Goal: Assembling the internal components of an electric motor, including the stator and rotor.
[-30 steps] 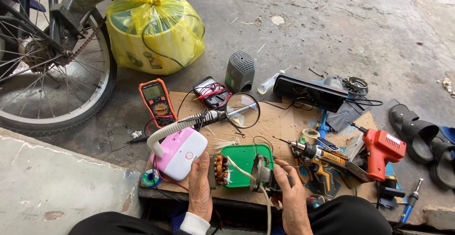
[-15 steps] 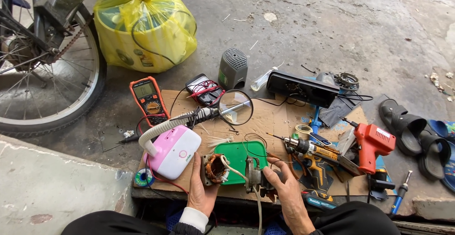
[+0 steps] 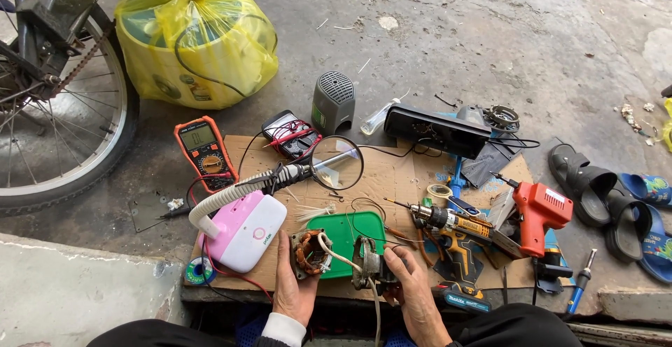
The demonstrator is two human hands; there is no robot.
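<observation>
Your left hand (image 3: 294, 287) grips a small round motor stator wound with copper wire (image 3: 309, 252), at six o'clock on the brown cardboard sheet (image 3: 392, 179). Your right hand (image 3: 413, 291) closes around a grey metal motor housing (image 3: 365, 266) just beside it, joined by a white cable. The motor looks taken apart into two pieces, not yet rejoined. A green plastic board (image 3: 346, 231) lies behind them. Counted: one orange multimeter (image 3: 204, 152) at ten o'clock, one yellow cordless drill (image 3: 455, 231) and one red glue gun (image 3: 540, 214) at three o'clock.
</observation>
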